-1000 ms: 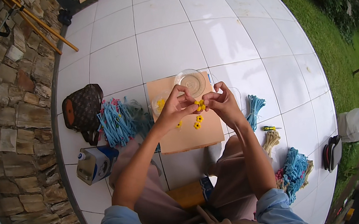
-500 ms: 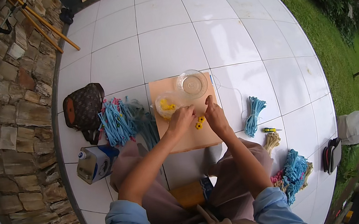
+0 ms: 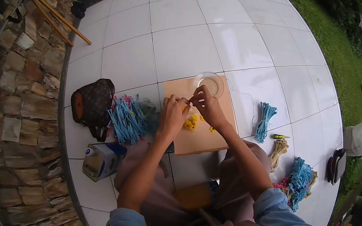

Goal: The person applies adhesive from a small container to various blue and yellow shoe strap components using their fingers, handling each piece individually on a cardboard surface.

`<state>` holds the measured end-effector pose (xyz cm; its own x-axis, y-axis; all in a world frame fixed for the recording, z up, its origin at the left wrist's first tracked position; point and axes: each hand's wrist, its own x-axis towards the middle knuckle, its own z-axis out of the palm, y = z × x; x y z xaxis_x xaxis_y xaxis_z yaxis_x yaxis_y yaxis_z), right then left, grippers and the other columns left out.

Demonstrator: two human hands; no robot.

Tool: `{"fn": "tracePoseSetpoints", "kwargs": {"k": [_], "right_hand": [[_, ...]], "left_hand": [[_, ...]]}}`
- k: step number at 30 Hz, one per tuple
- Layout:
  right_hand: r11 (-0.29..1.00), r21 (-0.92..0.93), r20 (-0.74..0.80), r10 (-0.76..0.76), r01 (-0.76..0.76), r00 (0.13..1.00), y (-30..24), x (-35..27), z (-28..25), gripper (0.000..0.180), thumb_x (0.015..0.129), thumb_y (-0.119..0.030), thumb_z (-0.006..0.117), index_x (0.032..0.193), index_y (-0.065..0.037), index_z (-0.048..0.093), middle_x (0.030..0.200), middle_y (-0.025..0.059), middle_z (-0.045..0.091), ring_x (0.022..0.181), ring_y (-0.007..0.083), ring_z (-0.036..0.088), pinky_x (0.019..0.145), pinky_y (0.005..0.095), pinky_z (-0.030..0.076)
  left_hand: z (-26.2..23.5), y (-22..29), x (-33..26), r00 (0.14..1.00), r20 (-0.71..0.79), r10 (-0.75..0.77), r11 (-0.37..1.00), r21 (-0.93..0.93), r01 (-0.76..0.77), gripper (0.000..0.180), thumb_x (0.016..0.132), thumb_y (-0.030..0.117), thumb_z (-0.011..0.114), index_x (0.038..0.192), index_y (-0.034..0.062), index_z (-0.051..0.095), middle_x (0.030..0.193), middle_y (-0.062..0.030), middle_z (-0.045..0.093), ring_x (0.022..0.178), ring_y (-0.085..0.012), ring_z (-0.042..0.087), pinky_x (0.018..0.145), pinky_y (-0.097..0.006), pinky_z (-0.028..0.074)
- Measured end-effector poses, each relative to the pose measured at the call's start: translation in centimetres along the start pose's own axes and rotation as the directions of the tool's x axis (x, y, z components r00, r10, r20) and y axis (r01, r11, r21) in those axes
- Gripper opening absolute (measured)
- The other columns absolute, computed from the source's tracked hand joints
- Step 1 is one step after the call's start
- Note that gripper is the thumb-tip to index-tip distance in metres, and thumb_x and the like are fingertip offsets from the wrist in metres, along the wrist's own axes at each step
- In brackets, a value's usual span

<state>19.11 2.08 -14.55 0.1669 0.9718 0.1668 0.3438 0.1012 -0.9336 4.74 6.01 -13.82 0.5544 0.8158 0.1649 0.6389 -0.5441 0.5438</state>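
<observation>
My left hand (image 3: 174, 116) and my right hand (image 3: 208, 108) meet over a light brown board (image 3: 204, 144), their fingertips pinched close together. A small clear plastic bag with yellow flower-shaped pieces (image 3: 190, 122) is just below the fingers; its top seems to be between them, though the fingers partly hide it. A few loose yellow flower pieces (image 3: 212, 129) lie on the board beside my right hand. Behind that hand, at the board's far right corner, stands a round clear dish (image 3: 216, 85).
Left of the board lie blue cord bundles (image 3: 127, 120), a brown backpack (image 3: 94, 102) and a metal can (image 3: 103, 161). To the right are a tied blue bundle (image 3: 265, 120), a yellow-handled screwdriver (image 3: 279, 136), beige cords (image 3: 279, 153) and a blue cord pile (image 3: 300, 179).
My hands have come together, fingertips meeting. The bag of yellow pieces has shifted from the board's left side toward me and the middle. The whole view has shifted slightly.
</observation>
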Motion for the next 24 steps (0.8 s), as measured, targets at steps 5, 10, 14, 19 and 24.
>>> {"fn": "tracePoseSetpoints", "kwargs": {"k": [5, 10, 14, 19, 24], "right_hand": [[0.904, -0.427, 0.108, 0.077, -0.023, 0.991, 2.9, -0.2, 3.9, 0.025, 0.077, 0.005, 0.052, 0.097, -0.001, 0.037, 0.083, 0.0215, 0.061, 0.083, 0.0371, 0.059, 0.068, 0.0431, 0.049], [0.827, -0.554, 0.144, -0.017, 0.095, 0.989, 3.3, -0.4, 5.5, 0.030, 0.076, 0.001, 0.055, 0.099, 0.000, 0.037, 0.080, 0.0188, 0.059, 0.083, 0.0345, 0.055, 0.070, 0.0414, 0.048], [0.794, -0.602, 0.110, -0.032, 0.092, 0.993, 3.5, -0.3, 5.8, 0.032, 0.075, 0.002, 0.057, 0.100, 0.000, 0.037, 0.079, 0.0166, 0.059, 0.084, 0.0334, 0.056, 0.067, 0.0404, 0.048], [0.965, -0.249, 0.021, -0.075, 0.078, 0.997, 1.6, 0.7, 4.2, 0.032, 0.076, 0.006, 0.059, 0.098, 0.000, 0.036, 0.077, 0.0152, 0.055, 0.071, 0.0292, 0.059, 0.062, 0.0366, 0.050], [1.000, -0.021, 0.014, -0.022, 0.023, 1.000, -2.1, 1.1, 0.4, 0.031, 0.080, 0.005, 0.058, 0.100, 0.001, 0.035, 0.079, 0.0136, 0.056, 0.074, 0.0251, 0.062, 0.064, 0.0323, 0.052]], "left_hand": [[0.9, -1.6, -1.3, 0.959, 0.171, -0.224, 0.974, 0.063, 0.217, 0.023, 0.074, 0.011, 0.066, 0.095, 0.0046, 0.060, 0.103, -0.0115, 0.050, 0.098, -0.0296, 0.053, 0.077, -0.041, 0.049], [1.8, -2.2, -2.4, 0.946, 0.152, -0.286, 0.957, 0.083, 0.276, 0.029, 0.074, 0.014, 0.068, 0.100, 0.0077, 0.058, 0.103, -0.0104, 0.049, 0.100, -0.0301, 0.052, 0.081, -0.041, 0.047], [1.9, -2.6, -2.6, 0.950, 0.182, -0.254, 0.967, 0.043, 0.250, 0.031, 0.074, 0.014, 0.067, 0.102, 0.0061, 0.056, 0.104, -0.0103, 0.049, 0.102, -0.0302, 0.051, 0.081, -0.040, 0.047], [2.0, -2.2, -2.1, 0.983, -0.008, -0.185, 0.981, -0.064, 0.185, 0.026, 0.076, 0.011, 0.065, 0.099, 0.0044, 0.055, 0.103, -0.0105, 0.050, 0.100, -0.0285, 0.052, 0.081, -0.038, 0.047], [1.2, -1.4, -0.4, 0.989, -0.087, -0.118, 0.813, -0.580, 0.046, 0.021, 0.079, 0.007, 0.065, 0.096, 0.0020, 0.054, 0.089, -0.0085, 0.060, 0.084, -0.0197, 0.061, 0.077, -0.029, 0.049]]}}
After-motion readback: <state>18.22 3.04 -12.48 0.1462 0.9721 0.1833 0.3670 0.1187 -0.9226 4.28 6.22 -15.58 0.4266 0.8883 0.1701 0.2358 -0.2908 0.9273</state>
